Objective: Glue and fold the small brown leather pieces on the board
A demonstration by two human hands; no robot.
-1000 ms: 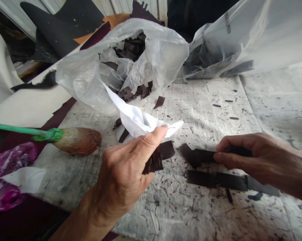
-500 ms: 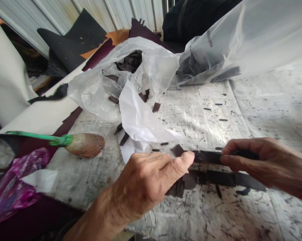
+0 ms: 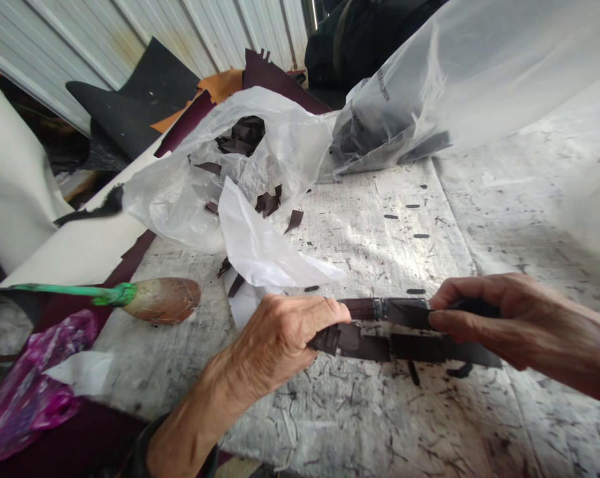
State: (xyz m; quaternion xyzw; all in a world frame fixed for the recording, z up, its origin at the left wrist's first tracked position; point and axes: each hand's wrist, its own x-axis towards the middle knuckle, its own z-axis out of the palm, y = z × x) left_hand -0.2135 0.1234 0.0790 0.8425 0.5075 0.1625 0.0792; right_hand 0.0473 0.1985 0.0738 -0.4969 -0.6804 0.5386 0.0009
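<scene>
A dark brown strip of several joined pieces [image 3: 404,313] stretches between my two hands, just above the cloth-covered table. My left hand [image 3: 280,338] is closed at its left end, thumb on top; the other fingers are hidden underneath. Pinched between thumb and forefinger of my right hand [image 3: 509,322] is the strip's right end, with a dark part running back under the fingers. Nearer me lies a second row of dark pieces [image 3: 417,347]; overlapping small pieces [image 3: 327,340] sit at its left end by my left hand.
A crumpled clear plastic bag [image 3: 175,199] holds dark scraps, with white paper [image 3: 255,239] before it. To the left lies a brown, bulb-shaped tool with a green handle [image 3: 163,300] and purple plastic [image 3: 36,385]. A large clear bag [image 3: 479,79] stands at the back right.
My left hand has shifted left, from partway along the strip to its left end, uncovering more of it. The whole view has shifted slightly; my right hand keeps its pinch.
</scene>
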